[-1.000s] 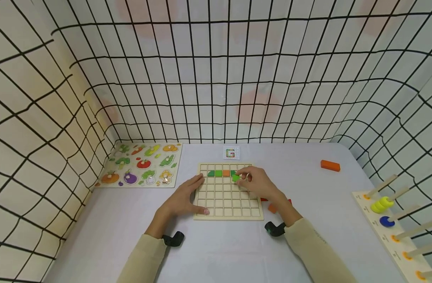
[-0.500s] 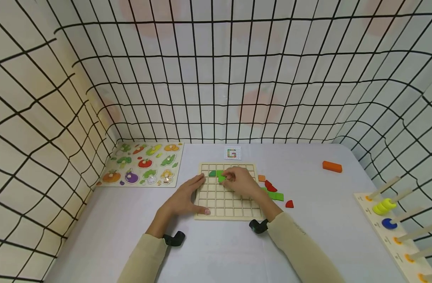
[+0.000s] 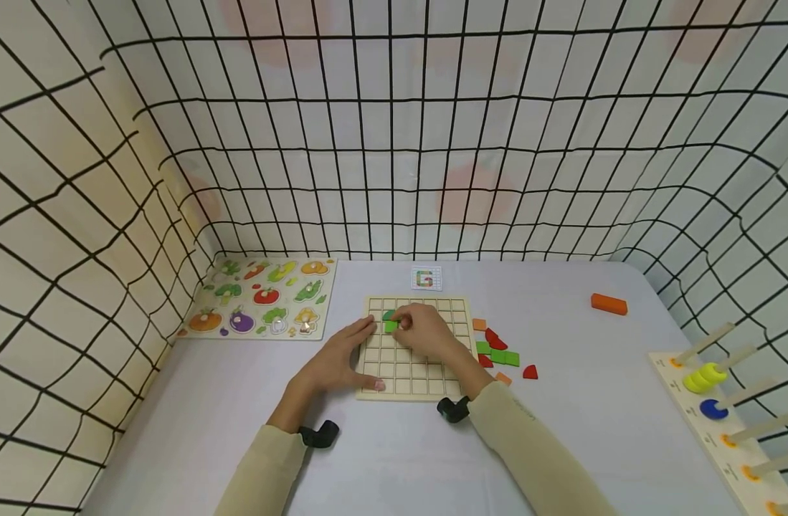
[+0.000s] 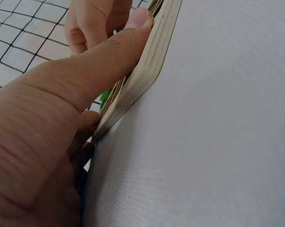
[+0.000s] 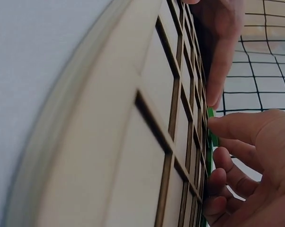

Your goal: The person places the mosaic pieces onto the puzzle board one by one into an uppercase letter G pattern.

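Left grip (image 3: pixel 338 360) flat — right grip (image 3: pixel 424 332) pinching

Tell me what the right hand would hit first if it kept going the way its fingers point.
Probably the left hand: the right hand, pinching a green square tile over the wooden grid board, points left toward its fingertips. Depth is unclear.

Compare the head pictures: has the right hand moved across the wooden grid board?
Yes. The right hand has slid leftward along the wooden grid board, from its right columns toward the left hand.
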Demonstrator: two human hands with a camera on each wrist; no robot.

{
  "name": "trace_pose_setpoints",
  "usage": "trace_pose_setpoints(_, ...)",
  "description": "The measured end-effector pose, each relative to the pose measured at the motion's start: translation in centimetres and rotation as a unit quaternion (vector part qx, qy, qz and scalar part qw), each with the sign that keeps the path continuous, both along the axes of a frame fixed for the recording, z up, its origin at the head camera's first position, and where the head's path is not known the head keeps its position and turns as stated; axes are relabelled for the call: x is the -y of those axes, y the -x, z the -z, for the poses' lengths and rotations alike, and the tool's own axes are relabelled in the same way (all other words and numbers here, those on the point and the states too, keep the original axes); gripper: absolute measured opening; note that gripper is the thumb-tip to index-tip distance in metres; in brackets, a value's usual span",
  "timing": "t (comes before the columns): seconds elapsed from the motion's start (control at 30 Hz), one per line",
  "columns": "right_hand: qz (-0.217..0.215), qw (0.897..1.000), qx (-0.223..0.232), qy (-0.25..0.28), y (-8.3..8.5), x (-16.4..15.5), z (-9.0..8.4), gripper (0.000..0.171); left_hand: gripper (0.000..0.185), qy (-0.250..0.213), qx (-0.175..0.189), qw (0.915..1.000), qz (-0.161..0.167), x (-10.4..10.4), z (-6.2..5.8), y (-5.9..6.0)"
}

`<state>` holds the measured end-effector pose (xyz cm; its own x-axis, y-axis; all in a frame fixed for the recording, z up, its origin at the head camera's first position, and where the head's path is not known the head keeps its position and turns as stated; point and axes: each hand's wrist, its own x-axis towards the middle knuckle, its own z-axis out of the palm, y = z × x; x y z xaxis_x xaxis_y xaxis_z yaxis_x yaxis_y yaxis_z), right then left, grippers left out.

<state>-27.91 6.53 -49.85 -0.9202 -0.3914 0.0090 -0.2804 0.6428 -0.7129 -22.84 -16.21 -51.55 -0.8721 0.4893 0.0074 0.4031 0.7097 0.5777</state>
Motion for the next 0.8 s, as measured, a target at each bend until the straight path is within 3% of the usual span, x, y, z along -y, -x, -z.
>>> trace_pose_setpoints(0.27,0.013,1.000,-0.003,-0.021,-0.09,0.56,-0.06,0.026,0.117,0.001,-0.003,1.0000,0.000,0.07,0.13,0.11)
trace_pose_setpoints(0.8,0.007,1.000,-0.003,-0.009,-0.22,0.37,-0.03,0.027,0.117,0.003,0.003,1.0000,-0.007,0.02,0.37,0.13)
